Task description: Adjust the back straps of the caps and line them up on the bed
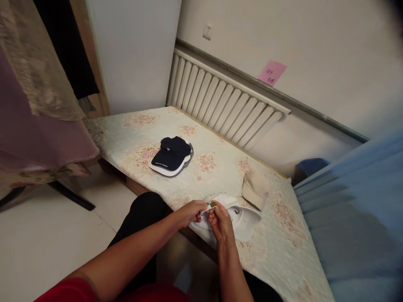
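Note:
A white baseball cap (pixel 247 224) rests upturned on the near edge of the bed, its brim pointing right. My left hand (pixel 192 212) pinches the end of the cap's back strap. On the same strap, beside a small gold-coloured buckle (pixel 213 205), the fingers of my right hand (pixel 221 222) are closed. Both hands nearly meet over the cap and hide part of its crown. Farther back to the left lies a navy cap (pixel 171 153) stacked on a white one (pixel 171 171). A beige cap (pixel 254 191) sits just behind the white cap.
The bed (pixel 151 126) has a flowered cover. A radiator (pixel 217 98) runs along the wall behind it. To the right hangs a blue curtain (pixel 352 209). Clothes (pixel 40 105) drape over a chair at the left, with its black leg (pixel 71 195) on the floor.

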`<state>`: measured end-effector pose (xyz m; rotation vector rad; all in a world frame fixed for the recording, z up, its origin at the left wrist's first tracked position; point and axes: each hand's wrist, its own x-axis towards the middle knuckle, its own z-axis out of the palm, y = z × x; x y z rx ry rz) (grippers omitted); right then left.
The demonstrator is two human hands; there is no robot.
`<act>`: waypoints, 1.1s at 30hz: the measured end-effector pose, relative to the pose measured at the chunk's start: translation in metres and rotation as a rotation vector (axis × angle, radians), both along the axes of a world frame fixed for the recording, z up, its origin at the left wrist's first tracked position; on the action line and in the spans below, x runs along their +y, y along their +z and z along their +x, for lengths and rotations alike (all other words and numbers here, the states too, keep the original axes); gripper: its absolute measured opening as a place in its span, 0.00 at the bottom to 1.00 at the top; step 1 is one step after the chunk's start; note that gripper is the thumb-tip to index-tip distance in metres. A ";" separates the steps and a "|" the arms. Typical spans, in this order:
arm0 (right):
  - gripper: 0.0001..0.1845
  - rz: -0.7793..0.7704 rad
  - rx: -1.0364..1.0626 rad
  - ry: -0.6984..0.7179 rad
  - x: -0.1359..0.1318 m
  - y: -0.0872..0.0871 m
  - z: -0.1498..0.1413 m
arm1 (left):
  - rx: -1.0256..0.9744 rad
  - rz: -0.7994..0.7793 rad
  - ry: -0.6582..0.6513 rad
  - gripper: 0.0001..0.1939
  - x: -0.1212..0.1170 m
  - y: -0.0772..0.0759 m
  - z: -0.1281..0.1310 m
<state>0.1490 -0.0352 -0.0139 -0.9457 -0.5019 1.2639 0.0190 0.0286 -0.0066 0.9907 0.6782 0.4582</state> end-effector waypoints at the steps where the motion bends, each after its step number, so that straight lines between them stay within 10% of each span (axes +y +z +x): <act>1: 0.18 0.002 0.001 -0.001 0.000 0.000 0.000 | -0.004 -0.003 -0.003 0.12 0.000 -0.001 0.000; 33: 0.16 0.006 -0.005 0.035 0.001 0.006 -0.009 | -0.078 -0.109 0.063 0.15 -0.004 0.003 0.005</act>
